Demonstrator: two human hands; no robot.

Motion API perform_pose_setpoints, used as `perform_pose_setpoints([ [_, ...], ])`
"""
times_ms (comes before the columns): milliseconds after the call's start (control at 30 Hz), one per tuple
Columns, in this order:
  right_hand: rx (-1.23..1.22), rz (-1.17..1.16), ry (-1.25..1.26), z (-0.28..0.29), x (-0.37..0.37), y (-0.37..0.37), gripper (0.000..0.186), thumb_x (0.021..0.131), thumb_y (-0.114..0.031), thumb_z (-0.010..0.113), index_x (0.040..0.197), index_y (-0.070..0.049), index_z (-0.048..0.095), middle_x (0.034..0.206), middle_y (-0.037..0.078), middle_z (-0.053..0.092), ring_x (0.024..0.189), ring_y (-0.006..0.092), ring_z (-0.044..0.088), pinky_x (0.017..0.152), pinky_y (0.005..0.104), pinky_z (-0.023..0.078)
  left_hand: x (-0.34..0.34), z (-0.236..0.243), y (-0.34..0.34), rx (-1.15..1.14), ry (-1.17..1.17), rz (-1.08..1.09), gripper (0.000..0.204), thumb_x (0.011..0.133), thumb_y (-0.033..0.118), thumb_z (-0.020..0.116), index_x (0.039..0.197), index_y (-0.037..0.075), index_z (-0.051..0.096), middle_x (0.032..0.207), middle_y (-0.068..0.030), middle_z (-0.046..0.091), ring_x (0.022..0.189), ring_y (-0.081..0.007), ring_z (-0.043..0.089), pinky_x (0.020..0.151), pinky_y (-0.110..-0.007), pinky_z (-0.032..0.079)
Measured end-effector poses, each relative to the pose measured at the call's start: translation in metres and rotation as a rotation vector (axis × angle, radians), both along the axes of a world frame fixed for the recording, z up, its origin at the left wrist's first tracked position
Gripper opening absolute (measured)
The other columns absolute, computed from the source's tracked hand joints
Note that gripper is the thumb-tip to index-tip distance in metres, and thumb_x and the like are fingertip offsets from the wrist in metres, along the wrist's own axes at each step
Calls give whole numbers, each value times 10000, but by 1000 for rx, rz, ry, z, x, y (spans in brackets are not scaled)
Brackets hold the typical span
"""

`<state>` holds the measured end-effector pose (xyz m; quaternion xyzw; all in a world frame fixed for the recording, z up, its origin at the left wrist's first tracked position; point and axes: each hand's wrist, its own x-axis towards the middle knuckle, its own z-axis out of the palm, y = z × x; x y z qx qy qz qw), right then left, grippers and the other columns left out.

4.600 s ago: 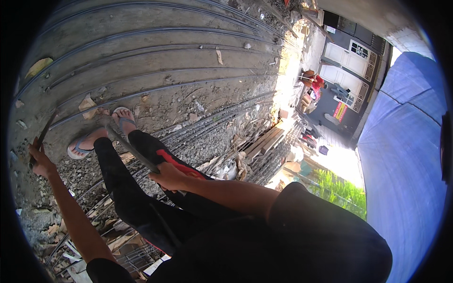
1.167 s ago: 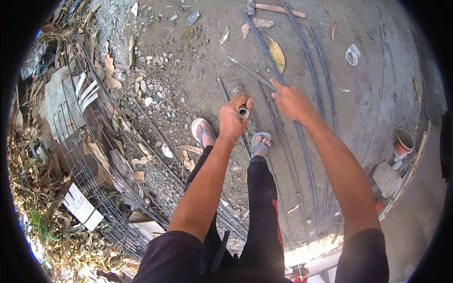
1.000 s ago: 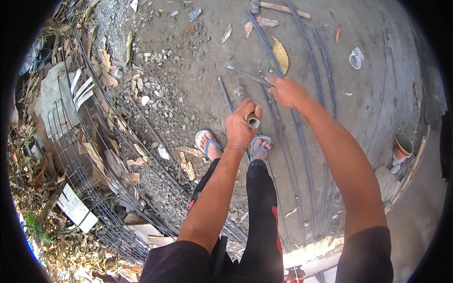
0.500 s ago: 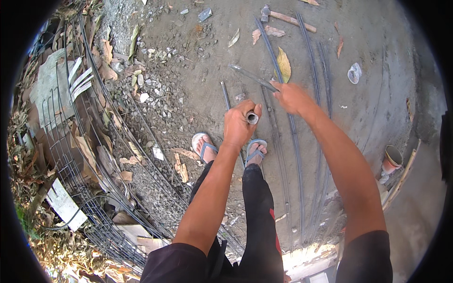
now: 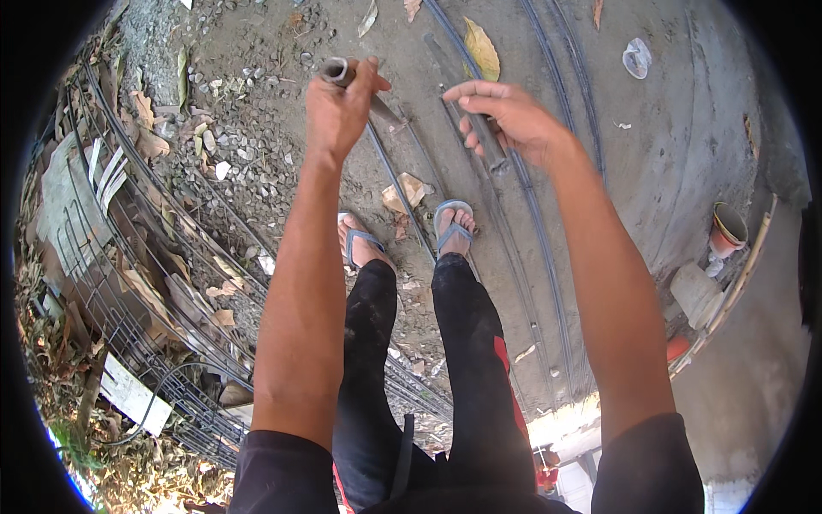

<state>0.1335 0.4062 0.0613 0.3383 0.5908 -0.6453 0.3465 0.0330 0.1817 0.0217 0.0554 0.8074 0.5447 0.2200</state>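
My left hand (image 5: 338, 120) is closed round a hollow steel pipe (image 5: 381, 110), whose open end shows above my fist. My right hand (image 5: 535, 133) loosely holds a long metal bar (image 5: 490, 146), slightly blurred, with the index finger stretched out and the other fingers partly curled. Below both hands, long steel rods (image 5: 387, 163) lie on the dusty concrete, near a yellow leaf (image 5: 484, 53) and a crumpled paper scrap (image 5: 402, 193). My sandalled feet (image 5: 454, 224) stand among the rods.
Bent wire mesh (image 5: 98, 257), a white board (image 5: 128, 390), dry leaves and gravel lie along the left. On the right are a small bucket (image 5: 726, 230), a grey block (image 5: 695, 291) and a pale pole (image 5: 745, 283). A person in red (image 5: 548, 475) shows far off at the bottom.
My left hand has risen and moved left with the pipe. My right hand has shifted up and left, its fingers loosened, the bar now steeper. The hammer seen earlier has left the view.
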Motion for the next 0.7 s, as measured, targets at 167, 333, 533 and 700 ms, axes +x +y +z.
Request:
perform_pose_setpoints([
  [167,-53,-558,302,-36,-30,6,371,1066,-350,508,1017,-13,655,730,71,600,614,163,608,605,321,507,-9,-29,14,184,117,26,334,983,239,646,761,12,748,641,-27,648,539,-91,488,561,-285,422],
  [333,574,-217,608,-84,-49,51,288,1002,-233,628,1105,23,710,894,130,720,846,208,686,776,323,550,3,-47,29,305,74,265,309,1001,243,632,753,59,624,657,0,554,574,-134,524,552,-310,422],
  [533,1191,-300,519,-69,-61,40,354,997,-287,650,1126,37,715,1069,196,736,967,273,702,849,397,537,0,-63,13,565,32,223,260,988,191,625,756,86,574,618,32,457,516,-103,423,496,-305,361],
  [700,587,-730,900,-79,-61,59,330,1018,-298,614,963,18,693,925,161,700,871,254,675,813,390,531,8,-65,7,626,38,222,262,966,171,646,735,93,553,594,29,442,488,-105,401,467,-312,344],
])
